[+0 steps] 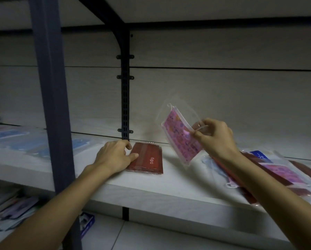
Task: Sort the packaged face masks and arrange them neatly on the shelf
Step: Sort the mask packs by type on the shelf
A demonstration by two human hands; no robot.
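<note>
While we look down from a head-worn camera at a pale, wood-grain shelf board (pixel 169 193), two bare forearms reach forward over it. Our left hand (pixel 115 156) rests on the board with its fingers loosely curled, the thumb and fingertips touching the left edge of a flat, dark red packet of face masks in clear wrap (pixel 147 159); that packet lies flat near the back of the shelf, just in front of a black slotted metal upright (pixel 125 105). Whether the hand actually grips the red packet or only presses against its edge, we cannot tell.

Our right hand (pixel 216 138) is raised above the shelf and pinches a clear plastic bag holding pink patterned face masks (pixel 181 134) by its right side, thumb and fingers closed on the plastic. The bag hangs tilted in the air, its lower corner close over the board.

To the right, beneath the right forearm, lies a loose, overlapping pile of packaged masks (pixel 277 170) (pink, dark red and pale blue among them). Blurred blue mask packets (pixel 42 147) lie on the shelf's left part, behind a grey-blue vertical post (pixel 50 87).
</note>
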